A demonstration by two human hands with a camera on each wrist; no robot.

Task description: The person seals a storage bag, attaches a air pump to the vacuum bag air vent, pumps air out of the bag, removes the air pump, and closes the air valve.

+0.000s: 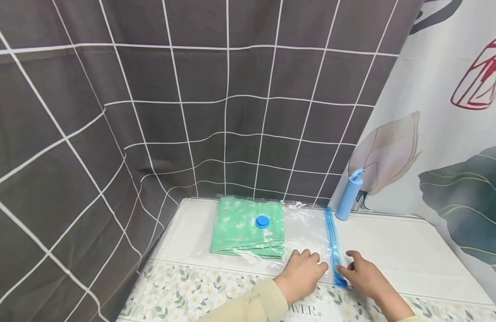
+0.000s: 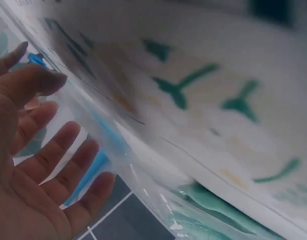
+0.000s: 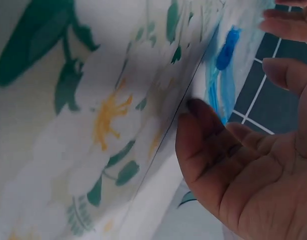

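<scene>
A clear plastic vacuum bag [image 1: 306, 228] lies flat on the table, with a folded green cloth [image 1: 237, 228] inside its left part. A round blue valve [image 1: 262, 221] sits over the cloth. Along the bag's right end runs a blue zip strip [image 1: 332, 237], its blue slider [image 3: 225, 55] at the near end. My left hand [image 1: 304, 275] is over the near edge of the bag, left of the strip, fingers relaxed and slightly bent. Just right of the slider is my right hand [image 1: 366, 277], its fingers loosely bent; the right wrist view shows a gap between them and the slider.
A blue pump bottle-shaped object [image 1: 349, 197] stands upright at the back, right of the strip. A dark grid-patterned curtain [image 1: 248, 116] hangs behind and to the left, a leaf-patterned one to the right. A floral cloth [image 1: 183, 286] covers the table's front.
</scene>
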